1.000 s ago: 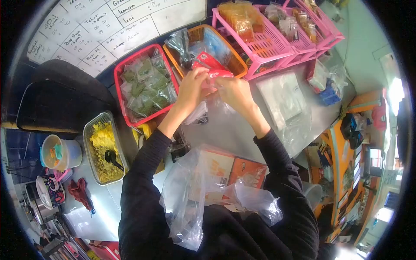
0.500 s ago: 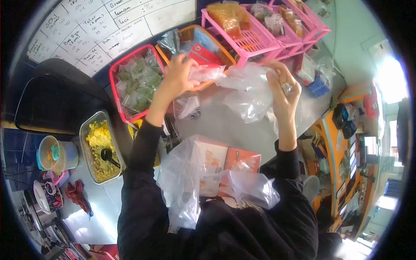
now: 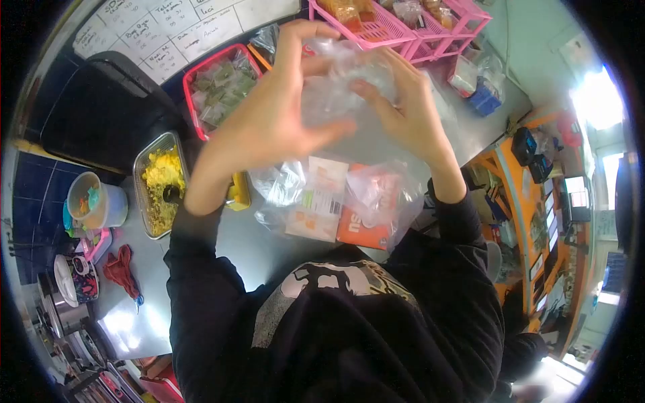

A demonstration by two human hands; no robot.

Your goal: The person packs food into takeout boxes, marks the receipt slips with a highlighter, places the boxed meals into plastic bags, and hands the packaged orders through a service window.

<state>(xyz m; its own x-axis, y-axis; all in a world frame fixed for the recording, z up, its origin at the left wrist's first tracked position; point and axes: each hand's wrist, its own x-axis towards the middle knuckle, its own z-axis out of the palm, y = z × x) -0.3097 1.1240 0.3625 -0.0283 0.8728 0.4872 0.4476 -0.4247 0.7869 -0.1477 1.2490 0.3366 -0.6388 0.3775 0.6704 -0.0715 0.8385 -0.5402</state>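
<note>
A crumpled clear plastic bag [image 3: 346,84] hangs between my hands above the metal counter. My right hand [image 3: 411,111] grips it, thumb and fingers bent in around the plastic. My left hand [image 3: 279,107], partly blurred, is at the bag's left side with thumb and fingers spread wide. Below them, a white-and-orange packet [image 3: 317,201] and an orange packet [image 3: 366,218] lie side by side in clear plastic on the counter. The left hand and the bag hide most of the orange basket [image 3: 259,55] behind them.
A red basket [image 3: 222,87] of small green-filled bags stands back left. Pink baskets [image 3: 403,30] hold bagged goods at the back. To the left are a metal tray of yellow food [image 3: 161,181] with a black scoop, a plastic tub [image 3: 97,201] and a dark red cloth [image 3: 119,269].
My left hand has come away from the orange basket, and a small pinkish-white packet no longer shows at its fingers. Both hands are closer together around the bag. The view has shifted.
</note>
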